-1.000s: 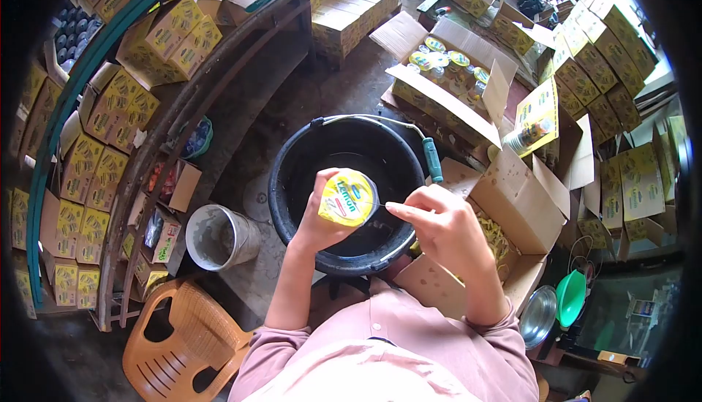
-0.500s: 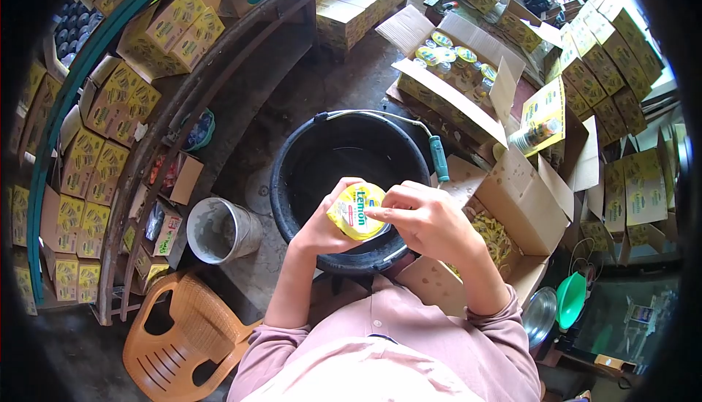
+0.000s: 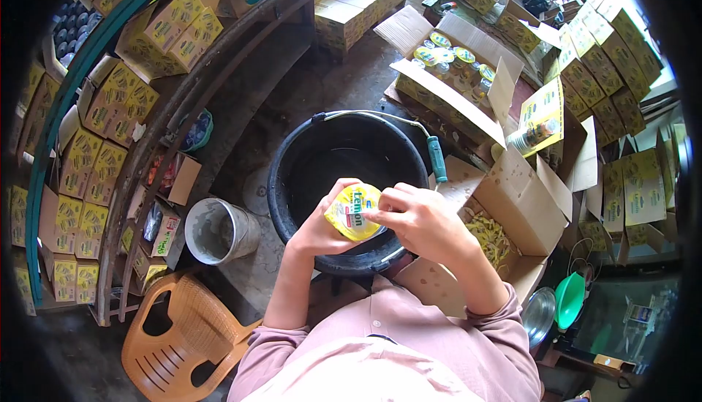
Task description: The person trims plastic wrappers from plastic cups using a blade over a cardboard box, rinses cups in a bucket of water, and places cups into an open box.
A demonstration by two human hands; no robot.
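Far to the left of the hands, yellow printed cardboard cartons stood in stacks behind a teal bar. Nearer, to the lower left of the left hand, there was an orange-brown plastic chair, and above it a dirty whitish bucket. Under and beyond both hands was a wide black tub with some dark liquid inside. The left hand was closed around a small cup with a yellow "Lemon" lid, which it held above the near part of the tub. The right hand had its fingers bent narrow, with fingertips at the right side of the lid; I cannot tell if they pinched something. Right of this hand lay an open brown cardboard box with yellow strips, and above it an open carton of yellow-lidded cups. Farther right and lower were a shiny metal bowl and a green plastic bowl.
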